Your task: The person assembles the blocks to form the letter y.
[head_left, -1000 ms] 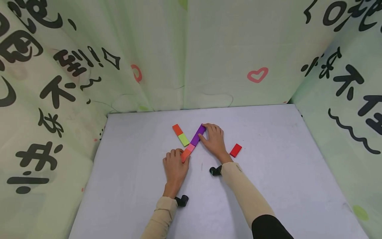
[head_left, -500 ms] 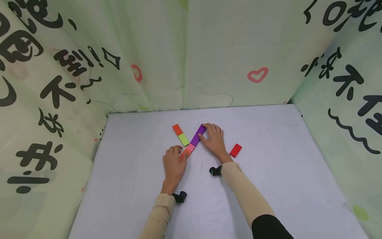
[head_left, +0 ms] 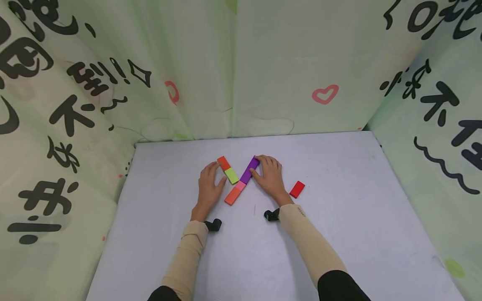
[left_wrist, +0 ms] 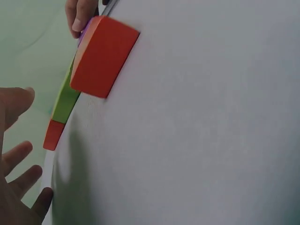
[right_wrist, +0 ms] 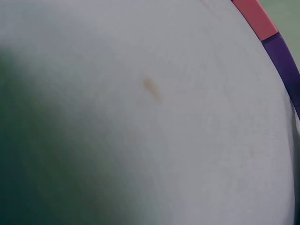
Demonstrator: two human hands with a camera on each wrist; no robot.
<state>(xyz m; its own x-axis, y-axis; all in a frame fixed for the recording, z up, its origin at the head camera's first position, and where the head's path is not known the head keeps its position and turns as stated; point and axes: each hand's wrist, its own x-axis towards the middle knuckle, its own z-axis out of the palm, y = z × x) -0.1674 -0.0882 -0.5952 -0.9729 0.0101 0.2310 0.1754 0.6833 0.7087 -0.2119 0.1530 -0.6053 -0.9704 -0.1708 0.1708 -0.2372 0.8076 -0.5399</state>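
A slanted line of blocks lies on the white table: purple (head_left: 247,172), pink (head_left: 240,185) and orange (head_left: 233,196). My right hand (head_left: 270,177) holds the purple block, thumb at its side and fingers at the far end. A green block (head_left: 232,176) and an orange-red block (head_left: 223,162) form a second slanted line, meeting the first near the pink block. Just left of these two is my left hand (head_left: 209,186), its fingers spread. The left wrist view shows a gap between those fingers and the orange-red block (left_wrist: 54,134). My right hand is out of the right wrist view.
A lone red block (head_left: 297,189) lies to the right of my right wrist. Dark wrist cameras jut out beside my left wrist (head_left: 214,225) and right wrist (head_left: 272,215). Pale green curtains (head_left: 271,62) with black lettering enclose the table (head_left: 357,200) at the back and sides.
My left hand has left the orange block and moved up and left, beside the green and orange-red blocks. The right hand stays at the purple block.
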